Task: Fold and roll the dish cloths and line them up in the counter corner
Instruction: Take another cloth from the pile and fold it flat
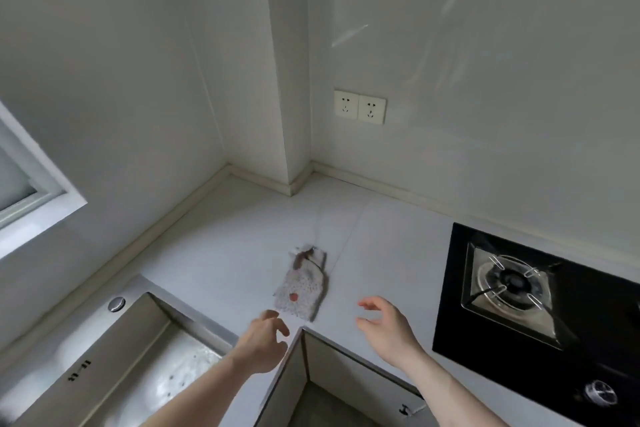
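window: a white-framed window stood at the far left, set into the wall above the counter.
sink: a steel sink was sunk into the counter at lower left, a round fitting on its back rim.
left hand: the person's left hand hovered over the counter's inner edge, fingers loosely curled and slightly spread, gripping nothing, fingertips just short of the cloth's near edge.
dish cloth: a speckled dish cloth with an orange spot lay on the white counter, folded into a narrow strip, its far end bunched with darker brown fabric; it sat near the front edge, well apart from the counter corner at the wall.
right hand: the right hand was held above the counter to the cloth's right, fingers wide and relaxed, touching nothing.
sockets: two wall sockets sat side by side beside the column.
hob: a black glass gas hob filled the right, one burner in view and a knob below.
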